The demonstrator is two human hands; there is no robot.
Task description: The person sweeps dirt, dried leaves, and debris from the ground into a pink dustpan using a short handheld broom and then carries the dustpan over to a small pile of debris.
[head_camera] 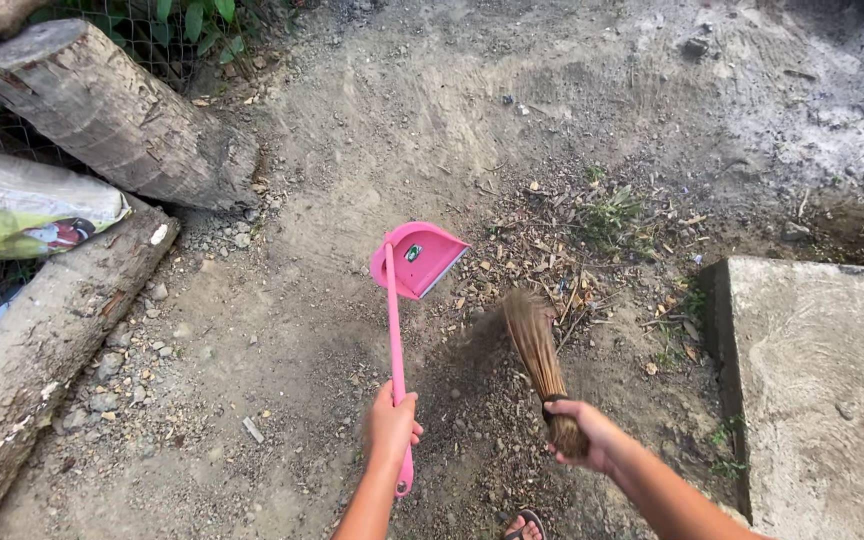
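Observation:
My left hand (392, 425) grips the long handle of a pink dustpan (418, 258), whose pan rests on the dirt ahead with its mouth facing right. My right hand (584, 435) holds a short straw broom (535, 345) by its bound end. The bristles are blurred and point toward a scatter of dry leaves and twigs (542, 255) just right of the pan. The toes of my foot in a sandal (524, 525) show at the bottom edge.
Two cut logs (102, 110) (42, 350) lie along the left by a wire fence. A printed plastic sack (22, 205) sits between them. A raised concrete slab (822, 390) fills the right side. Small weeds (607, 215) grow by the debris.

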